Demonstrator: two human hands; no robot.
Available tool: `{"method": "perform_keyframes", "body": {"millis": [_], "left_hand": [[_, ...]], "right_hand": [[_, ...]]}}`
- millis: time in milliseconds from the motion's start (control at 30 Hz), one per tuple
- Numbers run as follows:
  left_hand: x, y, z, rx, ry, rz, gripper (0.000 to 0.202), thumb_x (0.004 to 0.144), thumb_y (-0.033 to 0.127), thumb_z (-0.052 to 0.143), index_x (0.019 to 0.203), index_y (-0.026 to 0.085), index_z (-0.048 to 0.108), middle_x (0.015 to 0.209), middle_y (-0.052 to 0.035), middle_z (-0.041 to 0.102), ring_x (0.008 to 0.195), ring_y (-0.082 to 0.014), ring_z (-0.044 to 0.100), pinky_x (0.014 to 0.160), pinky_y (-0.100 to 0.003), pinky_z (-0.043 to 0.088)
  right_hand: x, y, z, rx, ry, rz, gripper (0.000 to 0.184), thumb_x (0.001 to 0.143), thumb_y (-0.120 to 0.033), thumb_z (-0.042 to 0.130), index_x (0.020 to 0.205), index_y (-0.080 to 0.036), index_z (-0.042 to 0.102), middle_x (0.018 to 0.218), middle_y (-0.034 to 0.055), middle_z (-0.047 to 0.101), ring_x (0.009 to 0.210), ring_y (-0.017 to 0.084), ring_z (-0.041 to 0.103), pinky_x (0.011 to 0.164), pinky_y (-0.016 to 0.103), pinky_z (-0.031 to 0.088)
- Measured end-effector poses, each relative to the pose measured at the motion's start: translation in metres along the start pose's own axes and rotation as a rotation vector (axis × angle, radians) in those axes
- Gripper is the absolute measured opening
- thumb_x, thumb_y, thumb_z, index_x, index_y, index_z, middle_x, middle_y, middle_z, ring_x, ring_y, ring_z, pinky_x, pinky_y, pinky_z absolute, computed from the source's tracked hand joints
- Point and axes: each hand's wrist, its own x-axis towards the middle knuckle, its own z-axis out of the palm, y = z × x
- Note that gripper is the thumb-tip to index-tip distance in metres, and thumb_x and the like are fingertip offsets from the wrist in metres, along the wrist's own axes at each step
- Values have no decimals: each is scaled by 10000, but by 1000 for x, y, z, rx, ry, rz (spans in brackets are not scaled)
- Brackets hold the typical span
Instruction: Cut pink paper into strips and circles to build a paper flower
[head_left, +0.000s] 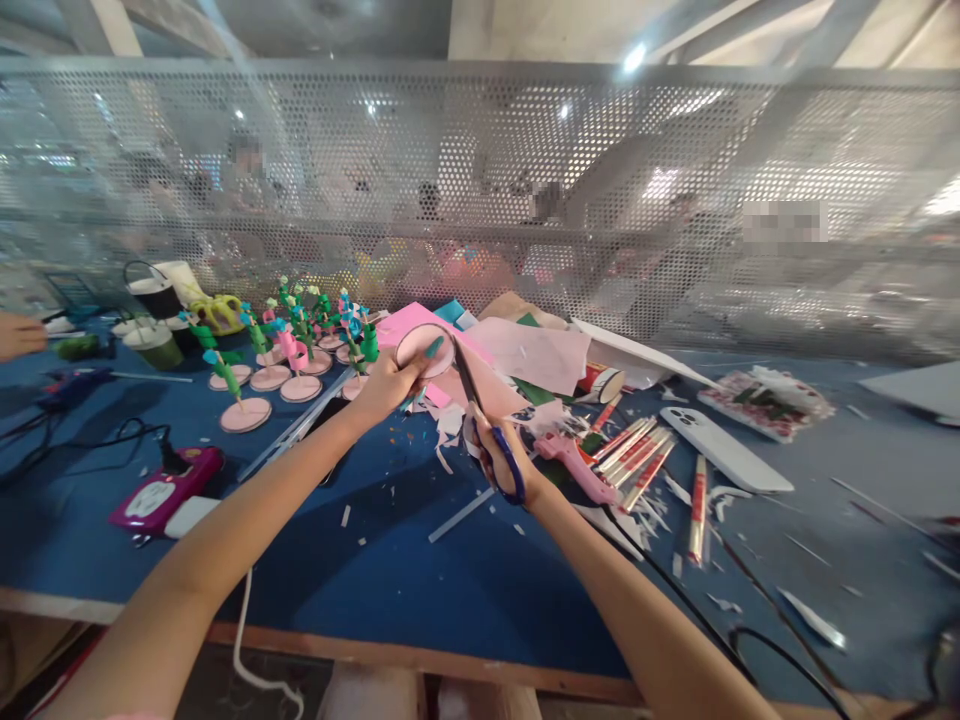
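Between the fingers of my left hand (pixel 391 385) is a round pink disc (pixel 417 345) with a darker rim, its face turned toward me. My right hand (pixel 501 458) is closed around the blue handles of a pair of scissors (pixel 513 474). The dark blades point up and away, close to the disc's right edge; whether they touch it I cannot tell. Behind both hands lie pink paper sheets (pixel 536 352). Left of my left hand, several small paper flowers with green stems stand on round pink bases (pixel 246 414).
On the right are a pink glue gun (pixel 577 468), red-and-silver wrapped sticks (pixel 634 455), a white phone (pixel 724 450) and a bag of small pieces (pixel 769 402). A purple power socket (pixel 169 492) sits left. A perforated metal screen (pixel 480 200) closes the back. Another person's hand (pixel 21 337) shows far left.
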Motion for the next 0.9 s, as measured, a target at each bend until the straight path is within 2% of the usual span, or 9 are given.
{"method": "perform_keyframes", "body": {"millis": [267,500,700,900], "left_hand": [[1,-1,1,-20,-1,3,410,743,474,627,535,151,482,366,47,424,314,-26,315,337,-176,225],[0,1,0,2,-6,7,421,737,478,632,517,154,479,374,44,427,323,-31,325,348,-183,242],[-2,7,1,9,-10,-11,414,735,456,628,498,159,463,357,51,401,316,-32,313,349,-187,237],[-1,5,0,52,-22,25,405,747,451,604,504,159,464,366,45,423,321,-35,331,350,-184,245]], "right_hand": [[1,5,-2,-69,75,-71,627,691,-840,400,607,-220,367,416,-88,282,311,48,279,270,182,227],[0,-1,0,-25,6,-8,638,662,-861,398,641,-224,366,375,-103,296,259,55,300,249,177,239],[0,-4,1,-11,5,2,640,652,-855,426,652,-217,379,373,-108,307,247,47,304,233,168,254],[1,-4,0,2,6,-24,572,714,-770,487,634,-213,378,406,-102,309,263,40,302,237,164,261]]}}
